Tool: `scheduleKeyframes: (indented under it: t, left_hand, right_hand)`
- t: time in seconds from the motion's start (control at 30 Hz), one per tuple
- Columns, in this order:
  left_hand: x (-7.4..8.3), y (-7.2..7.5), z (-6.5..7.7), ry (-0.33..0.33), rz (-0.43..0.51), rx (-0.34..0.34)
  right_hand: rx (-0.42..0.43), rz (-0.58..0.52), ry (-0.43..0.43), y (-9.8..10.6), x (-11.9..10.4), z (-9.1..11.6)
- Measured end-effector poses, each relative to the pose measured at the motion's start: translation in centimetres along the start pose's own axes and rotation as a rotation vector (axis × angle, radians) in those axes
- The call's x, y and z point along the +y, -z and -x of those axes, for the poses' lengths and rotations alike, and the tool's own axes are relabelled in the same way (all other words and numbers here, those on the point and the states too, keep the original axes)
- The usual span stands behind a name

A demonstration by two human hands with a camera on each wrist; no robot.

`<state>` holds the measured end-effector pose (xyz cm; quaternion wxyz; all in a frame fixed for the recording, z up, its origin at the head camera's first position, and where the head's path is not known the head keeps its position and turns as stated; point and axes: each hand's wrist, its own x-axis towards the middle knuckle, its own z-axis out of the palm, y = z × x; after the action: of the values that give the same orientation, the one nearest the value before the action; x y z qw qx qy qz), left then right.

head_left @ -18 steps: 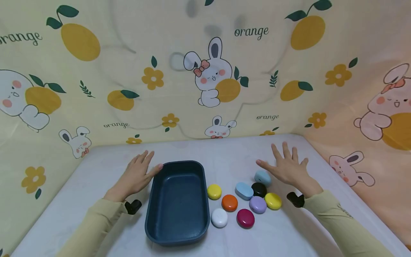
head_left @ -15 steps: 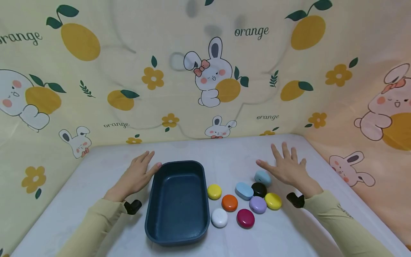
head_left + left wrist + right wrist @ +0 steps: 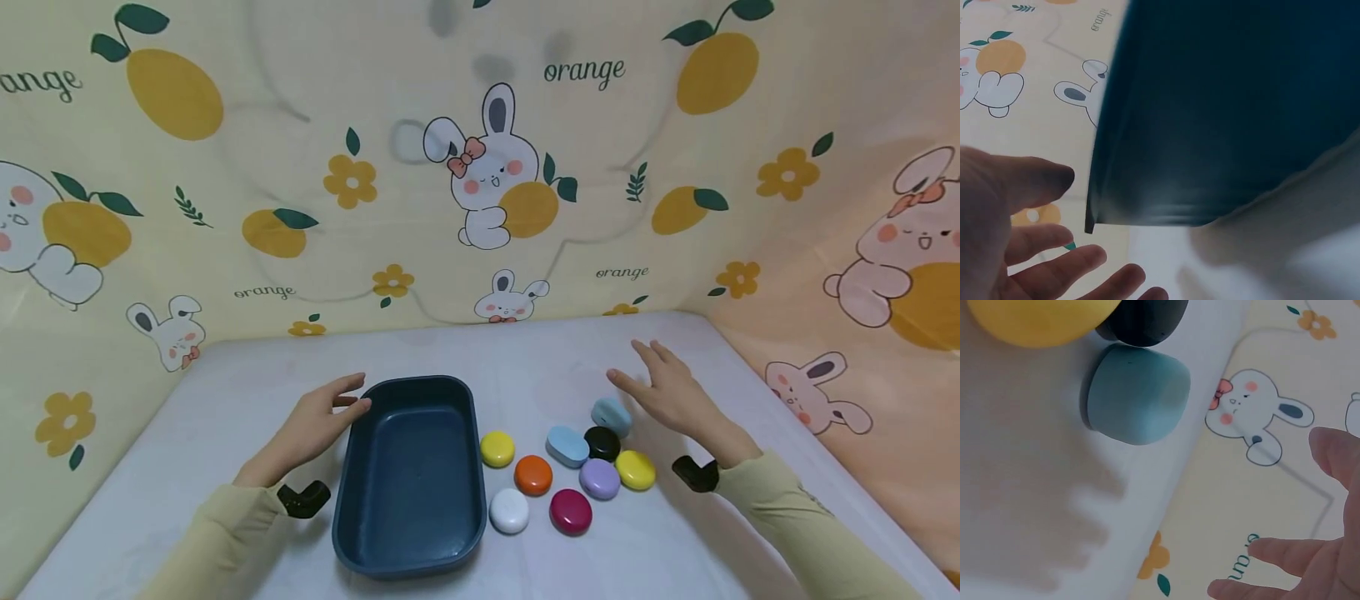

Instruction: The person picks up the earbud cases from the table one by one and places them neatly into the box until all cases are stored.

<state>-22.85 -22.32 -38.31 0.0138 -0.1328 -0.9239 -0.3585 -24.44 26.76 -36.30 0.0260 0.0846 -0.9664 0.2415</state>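
Note:
A deep, dark blue rectangular tray point(image 3: 411, 560) stands on the white-covered table. My left hand point(image 3: 311, 429) is at its far left corner, fingers relaxed and holding nothing; in the left wrist view its thumb point(image 3: 1044, 181) is beside the tray's wall. Over the table's right side hovers my right hand point(image 3: 678, 404), fingers extended, nothing in it. Nearest to it lies a light blue rounded piece point(image 3: 612, 415), also large in the right wrist view point(image 3: 1139, 394). Around that piece sit a black one point(image 3: 602, 443), a second light blue one point(image 3: 567, 447) and a yellow one point(image 3: 635, 470).
Left of these are a purple piece point(image 3: 600, 479), an orange one point(image 3: 533, 475) and another yellow one point(image 3: 497, 449). A white piece point(image 3: 509, 511) and a dark red one point(image 3: 571, 512) lie nearer me. A cloth backdrop point(image 3: 360, 83) with rabbits and oranges rises behind the table.
My left hand's fingers have bent slightly and drawn nearer the tray corner. The right hand has turned, its spread fingers coming closer together. The head view has shifted a little; the pieces have not moved.

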Motion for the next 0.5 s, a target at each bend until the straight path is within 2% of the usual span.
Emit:
scheduleKeyframes:
  t: [0.5]
  left_hand:
    - [0.4,-1.4,3.3,0.066,0.059,0.023]
  right_hand:
    - [0.025,-0.014,0.014,-0.3,0.4,-0.1]
